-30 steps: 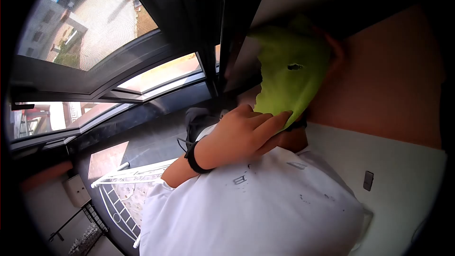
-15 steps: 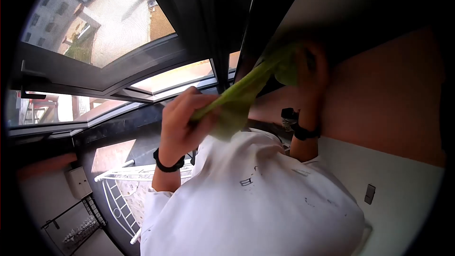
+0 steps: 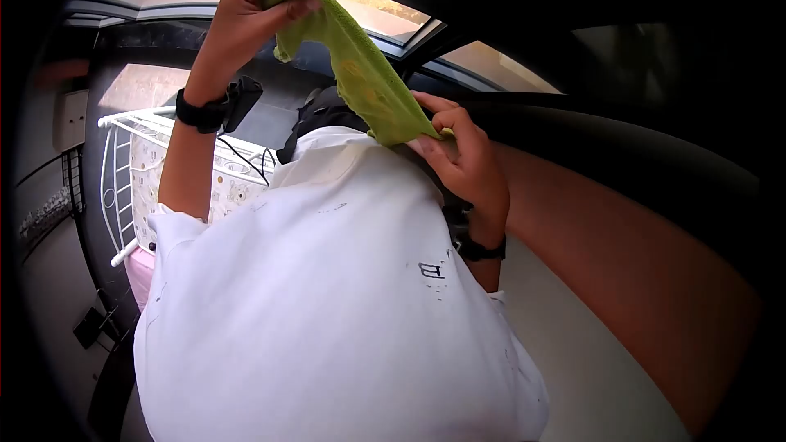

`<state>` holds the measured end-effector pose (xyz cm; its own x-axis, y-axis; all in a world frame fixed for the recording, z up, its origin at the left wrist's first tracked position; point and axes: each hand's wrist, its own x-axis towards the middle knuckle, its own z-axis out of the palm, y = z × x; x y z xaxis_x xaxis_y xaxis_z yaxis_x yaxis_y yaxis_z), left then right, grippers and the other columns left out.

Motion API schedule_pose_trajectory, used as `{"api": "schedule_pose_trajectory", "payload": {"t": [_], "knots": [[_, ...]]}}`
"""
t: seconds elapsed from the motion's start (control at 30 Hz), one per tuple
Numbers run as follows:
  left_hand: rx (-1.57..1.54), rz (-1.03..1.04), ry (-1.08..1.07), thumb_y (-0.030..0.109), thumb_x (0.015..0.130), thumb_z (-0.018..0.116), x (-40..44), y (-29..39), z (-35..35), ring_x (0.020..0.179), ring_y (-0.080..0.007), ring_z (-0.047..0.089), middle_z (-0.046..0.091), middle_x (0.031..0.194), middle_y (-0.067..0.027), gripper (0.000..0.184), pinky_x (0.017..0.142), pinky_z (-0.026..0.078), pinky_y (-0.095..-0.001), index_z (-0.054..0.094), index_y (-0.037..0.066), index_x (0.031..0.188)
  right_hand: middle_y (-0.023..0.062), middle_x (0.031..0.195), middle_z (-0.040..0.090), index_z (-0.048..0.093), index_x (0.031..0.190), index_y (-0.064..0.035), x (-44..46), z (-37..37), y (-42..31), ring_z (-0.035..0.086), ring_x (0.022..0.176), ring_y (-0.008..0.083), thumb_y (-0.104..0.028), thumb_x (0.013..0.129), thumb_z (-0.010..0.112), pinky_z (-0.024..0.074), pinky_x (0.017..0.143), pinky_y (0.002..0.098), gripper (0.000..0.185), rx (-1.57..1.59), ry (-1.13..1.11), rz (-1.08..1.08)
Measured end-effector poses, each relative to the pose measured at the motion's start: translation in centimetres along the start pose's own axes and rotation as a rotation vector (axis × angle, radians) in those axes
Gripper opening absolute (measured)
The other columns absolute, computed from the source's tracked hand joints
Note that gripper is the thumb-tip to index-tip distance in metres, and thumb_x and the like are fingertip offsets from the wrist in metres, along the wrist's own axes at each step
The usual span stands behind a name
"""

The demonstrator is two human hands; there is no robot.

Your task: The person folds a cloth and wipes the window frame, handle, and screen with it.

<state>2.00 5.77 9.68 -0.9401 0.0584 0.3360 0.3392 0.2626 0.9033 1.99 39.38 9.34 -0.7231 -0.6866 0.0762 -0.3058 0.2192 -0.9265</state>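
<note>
- We are seeing a thin, lime-green cloth with a ragged lower edge (image 3: 360,74); it is stretching between our two hands, beyond the far edge of our white short-sleeved fabric shirt with small black marks (image 3: 319,295).
- Our bare left hand (image 3: 254,12), beyond the shirt's left side, is pinching the cloth's upper end; the thumb and fingers are closing on it with only the fabric between them.
- Our bare right hand (image 3: 467,160), just beyond the shirt's right side, is gripping the lower end between thumb and fingers; whether this end is touching the shirt, we cannot tell.
- We are wearing a black strap with a boxy dark device (image 3: 241,104) on the left wrist and a black wristband (image 3: 483,250) on the right.
- A white metal-tube frame (image 3: 119,188) is standing left of the shirt, with pale patterned fabric (image 3: 150,176) showing inside it.
- A dark-framed glass window (image 3: 377,12) is letting in daylight beyond the shirt, and a smooth reddish-brown surface (image 3: 606,278) is extending to the shirt's right.
</note>
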Motion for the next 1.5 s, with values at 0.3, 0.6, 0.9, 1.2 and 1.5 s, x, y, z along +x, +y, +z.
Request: {"api": "schedule_pose_trajectory", "payload": {"t": [0.3,0.6,0.9,1.2,1.5], "knots": [[0.147,-0.403,0.332,0.038,0.095,0.056,-0.4,-10.0,2.2,0.084,-0.015,0.062,0.066,0.09,-0.0045,0.036,0.078,0.048,-0.0295,0.065,0.004,0.102,0.0119,0.103,0.054,0.043,0.096,-0.0059,8.6,4.6,0.4,0.055,0.099,0.0204,-0.013,0.086,0.052,0.0452,0.096,0.0404,0.015,1.097,0.078,0.472],[-0.676,-0.856,-0.502,0.073,0.086,0.041,-6.2,-12.3,0.7,0.121,-0.0299,0.049,0.05,0.135,-0.0193,0.089,0.101,0.039,-0.0401,0.039,0.004,0.142,0.009,0.096,0.056,0.047,0.09,-0.0062,9.7,7.9,2.4,0.055,0.09,0.017,-0.017,0.079,0.056,0.0465,0.083,0.0317,0.018,1.041,0.256,0.395],[-0.574,-0.343,-0.301,0.026,0.079,0.078,-1.7,-10.7,-1.8,0.112,-0.0184,0.056,0.06,0.12,-0.0078,0.065,0.1,0.042,-0.0326,0.047,0.001,0.131,0.0019,0.089,0.054,0.048,0.088,-0.0054,11.1,9.9,0.0,0.051,0.084,0.0088,-0.007,0.082,0.059,0.044,0.078,0.0266,0.013,0.717,0.33,0.129],[-0.528,-0.363,-0.144,0.022,0.093,0.063,1.5,-12.1,-4.7,0.088,-0.0077,0.06,0.061,0.096,-0.0027,0.028,0.077,0.05,-0.0212,0.052,0.003,0.109,0.0022,0.082,0.058,0.046,0.101,-0.0045,11.5,12.7,2.8,0.049,0.064,0.0029,-0.008,0.092,0.063,0.0361,0.049,0.0169,0.019,0.369,0.617,0.387],[-0.204,-0.186,-0.279,0.013,0.085,0.069,-0.3,-13.2,-4.7,0.115,-0.0217,0.055,0.056,0.127,-0.0133,0.067,0.098,0.044,-0.0329,0.036,0.01,0.143,0.0124,0.116,0.065,0.059,0.124,-0.0034,12.5,13.5,3.7,0.064,0.099,0.015,-0.001,0.089,0.062,0.0509,0.083,0.0247,0.036,0.23,0.563,0.342]]}}
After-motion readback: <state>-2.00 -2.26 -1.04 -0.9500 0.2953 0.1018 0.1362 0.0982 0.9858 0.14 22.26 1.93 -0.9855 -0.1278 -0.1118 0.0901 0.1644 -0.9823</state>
